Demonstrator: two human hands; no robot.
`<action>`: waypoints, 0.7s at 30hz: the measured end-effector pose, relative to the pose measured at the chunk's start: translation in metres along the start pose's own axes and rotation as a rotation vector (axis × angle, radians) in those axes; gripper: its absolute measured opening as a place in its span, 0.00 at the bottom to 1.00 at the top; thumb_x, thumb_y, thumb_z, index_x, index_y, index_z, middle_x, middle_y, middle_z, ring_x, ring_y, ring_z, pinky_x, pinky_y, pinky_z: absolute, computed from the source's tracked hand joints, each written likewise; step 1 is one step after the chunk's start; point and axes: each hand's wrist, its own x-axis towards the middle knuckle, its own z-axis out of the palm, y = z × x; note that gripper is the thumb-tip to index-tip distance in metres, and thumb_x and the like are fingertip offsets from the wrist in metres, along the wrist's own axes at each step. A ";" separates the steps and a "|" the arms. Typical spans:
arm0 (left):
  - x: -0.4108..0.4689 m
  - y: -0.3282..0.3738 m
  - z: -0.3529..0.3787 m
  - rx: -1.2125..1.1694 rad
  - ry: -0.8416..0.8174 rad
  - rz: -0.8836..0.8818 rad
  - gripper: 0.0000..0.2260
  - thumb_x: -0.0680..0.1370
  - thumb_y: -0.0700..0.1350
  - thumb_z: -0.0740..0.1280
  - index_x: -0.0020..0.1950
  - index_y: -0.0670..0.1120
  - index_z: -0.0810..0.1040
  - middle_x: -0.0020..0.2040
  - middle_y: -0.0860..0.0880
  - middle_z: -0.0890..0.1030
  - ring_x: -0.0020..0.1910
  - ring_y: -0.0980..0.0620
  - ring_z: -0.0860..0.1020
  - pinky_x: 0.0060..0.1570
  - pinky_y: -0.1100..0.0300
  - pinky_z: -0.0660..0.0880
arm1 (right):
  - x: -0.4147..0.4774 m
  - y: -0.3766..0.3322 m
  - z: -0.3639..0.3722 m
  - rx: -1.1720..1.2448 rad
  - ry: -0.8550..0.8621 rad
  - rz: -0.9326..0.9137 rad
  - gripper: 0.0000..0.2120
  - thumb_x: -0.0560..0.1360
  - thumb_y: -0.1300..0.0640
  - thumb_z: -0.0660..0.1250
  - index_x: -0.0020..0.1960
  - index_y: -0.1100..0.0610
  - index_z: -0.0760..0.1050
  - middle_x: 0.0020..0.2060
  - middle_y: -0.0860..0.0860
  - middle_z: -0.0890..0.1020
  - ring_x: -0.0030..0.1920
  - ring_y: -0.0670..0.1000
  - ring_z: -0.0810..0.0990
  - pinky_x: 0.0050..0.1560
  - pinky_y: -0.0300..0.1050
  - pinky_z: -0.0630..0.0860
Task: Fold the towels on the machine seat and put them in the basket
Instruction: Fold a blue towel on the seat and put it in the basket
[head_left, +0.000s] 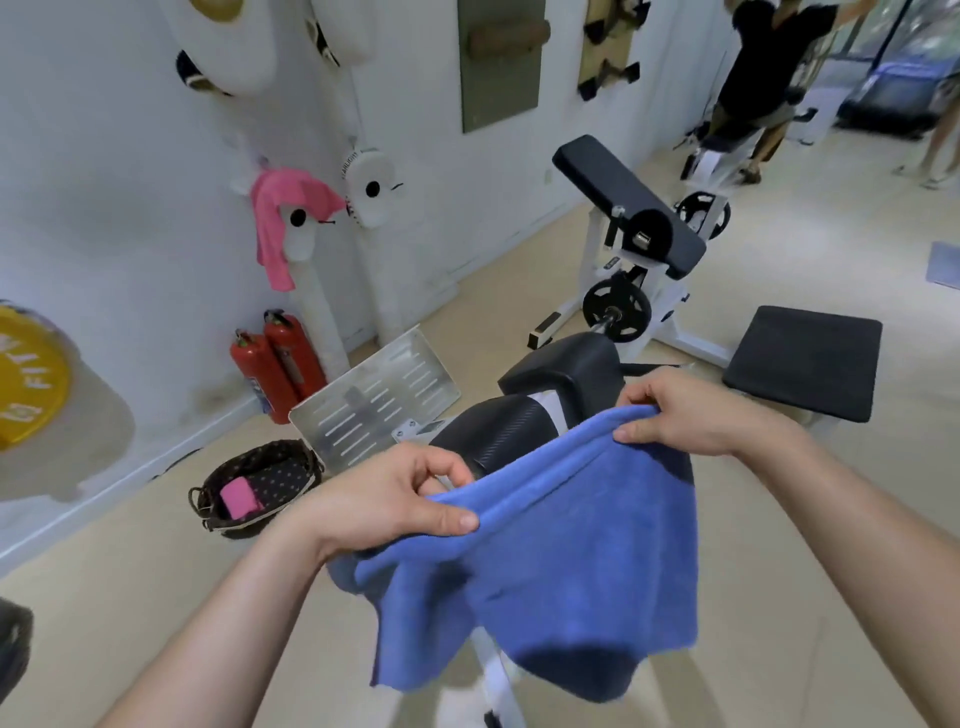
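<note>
Towel, blue, hangs in the air over the black machine seat, pinched along its top edge by both hands. Left hand grips the nearer corner between thumb and curled fingers; right hand clamps the far corner the same way. The upper edge sags between them, and the rest drapes down in loose folds, hiding the near part of the seat and the white frame below.

To the left on the beige floor sits a dark oval basket with a dotted lining, holding a folded pink towel. Between basket and seat stands a slotted metal footplate, tilted. Two red fire extinguishers stand against the white wall, and another pink towel hangs on a wall pad above them. Beyond the seat are a white machine with a black weight plate, a black padded armrest and a square black pad.

The blue cloth looks soft and napped, with a rolled hem; the seat has a fine woven-look texture.
</note>
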 end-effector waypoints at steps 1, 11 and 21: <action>0.002 0.003 0.003 0.022 -0.004 -0.014 0.10 0.68 0.49 0.76 0.42 0.47 0.79 0.28 0.45 0.68 0.32 0.45 0.60 0.31 0.55 0.53 | 0.005 0.005 -0.003 -0.132 0.044 0.004 0.07 0.73 0.50 0.70 0.37 0.51 0.77 0.34 0.48 0.80 0.36 0.48 0.76 0.36 0.45 0.71; 0.063 0.028 0.018 -0.070 0.042 -0.116 0.04 0.72 0.40 0.73 0.38 0.48 0.83 0.28 0.53 0.78 0.28 0.58 0.72 0.31 0.68 0.68 | 0.080 0.146 -0.048 -0.353 0.038 0.032 0.11 0.71 0.62 0.62 0.37 0.48 0.79 0.35 0.47 0.81 0.39 0.52 0.79 0.33 0.44 0.72; 0.170 -0.016 -0.026 0.612 0.879 -0.439 0.09 0.78 0.43 0.64 0.39 0.51 0.76 0.38 0.46 0.80 0.39 0.47 0.77 0.37 0.54 0.70 | 0.207 0.174 -0.087 0.229 0.089 0.032 0.09 0.75 0.63 0.62 0.37 0.61 0.77 0.33 0.58 0.77 0.36 0.55 0.77 0.37 0.54 0.82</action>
